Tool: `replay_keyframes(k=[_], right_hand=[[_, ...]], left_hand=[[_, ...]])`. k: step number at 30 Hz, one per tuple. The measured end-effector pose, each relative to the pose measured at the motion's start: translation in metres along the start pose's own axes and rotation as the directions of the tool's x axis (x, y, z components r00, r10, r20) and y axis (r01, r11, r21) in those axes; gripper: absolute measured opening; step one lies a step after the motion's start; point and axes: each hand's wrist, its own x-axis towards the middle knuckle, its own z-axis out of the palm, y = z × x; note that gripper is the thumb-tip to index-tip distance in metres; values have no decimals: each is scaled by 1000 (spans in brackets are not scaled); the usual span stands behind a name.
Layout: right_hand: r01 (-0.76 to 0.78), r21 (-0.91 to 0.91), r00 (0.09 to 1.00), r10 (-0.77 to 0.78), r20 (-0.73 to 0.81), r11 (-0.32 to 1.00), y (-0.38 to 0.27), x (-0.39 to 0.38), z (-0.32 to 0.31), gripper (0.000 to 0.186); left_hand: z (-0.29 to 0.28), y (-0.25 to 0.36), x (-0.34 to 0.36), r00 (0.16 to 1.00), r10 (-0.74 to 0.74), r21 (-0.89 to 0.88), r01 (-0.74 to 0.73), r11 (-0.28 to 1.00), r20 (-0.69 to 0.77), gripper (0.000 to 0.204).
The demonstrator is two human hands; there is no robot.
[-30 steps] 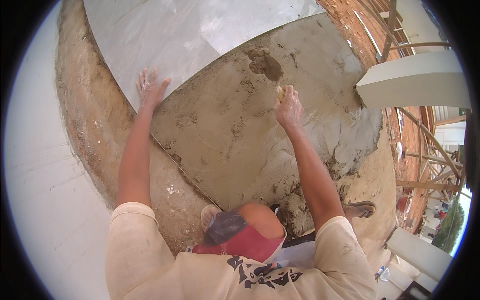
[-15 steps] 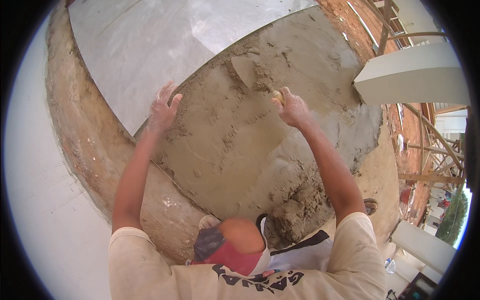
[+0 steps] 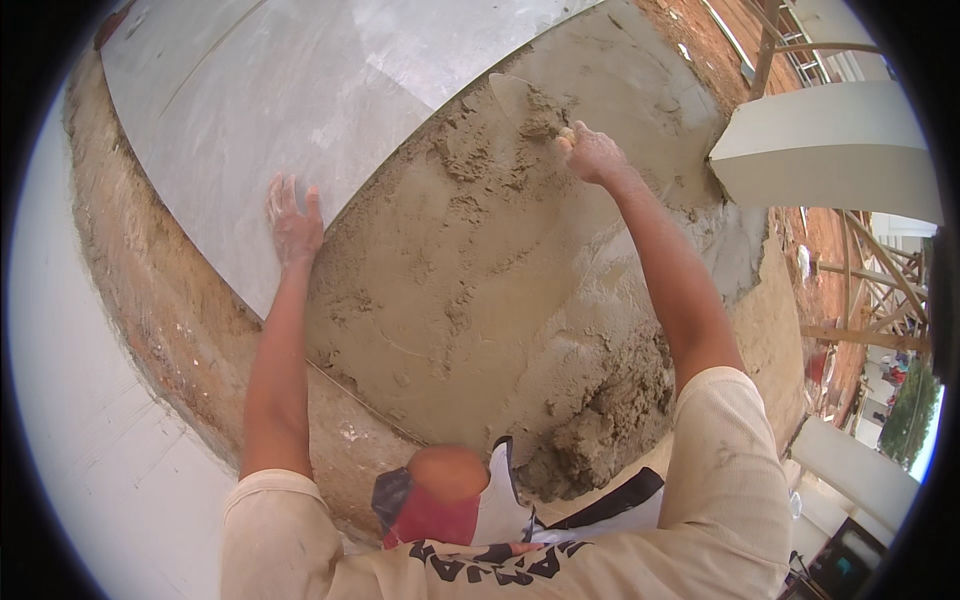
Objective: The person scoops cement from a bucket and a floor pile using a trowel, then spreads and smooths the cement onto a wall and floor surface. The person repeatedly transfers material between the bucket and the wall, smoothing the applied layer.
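My left hand point(image 3: 295, 222) lies flat on the large grey tile point(image 3: 270, 120), close to the tile's edge, with its fingers stretched out. My right hand point(image 3: 592, 155) is wrapped round the handle of a trowel point(image 3: 511, 95), out over the far part of the mortar bed. Wet mortar point(image 3: 548, 115) sits on and beside the trowel blade, so part of the blade is hidden. The grey-brown mortar bed point(image 3: 470, 300) spreads between my arms and borders the tile edge. Its surface is smooth in places and rough and lumpy along the tile.
A heap of loose mortar point(image 3: 610, 420) lies near my bent knee point(image 3: 450, 472). Along the left runs a bare, stained strip of floor point(image 3: 190, 290) beside a white wall point(image 3: 70, 400). A pale pillar point(image 3: 820, 150) stands at the right, with wooden poles point(image 3: 870, 340) and red soil beyond.
My left hand has moved from over the mortar beside the tile edge onto the tile. My right hand and the trowel have shifted farther away and slightly right.
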Motion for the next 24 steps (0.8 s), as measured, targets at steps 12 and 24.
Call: replay_keyframes(k=[12,24], right_hand=[[-345,674,868,-51,494,653,-101,-81,13,42],[-168,387,953,49,300,907,-146,-131,33,52]], left_hand=[[0,0,4,1000,-29,162,28,986,2,63],[2,-1,6,999,-20,133,24,991,-34,62]])
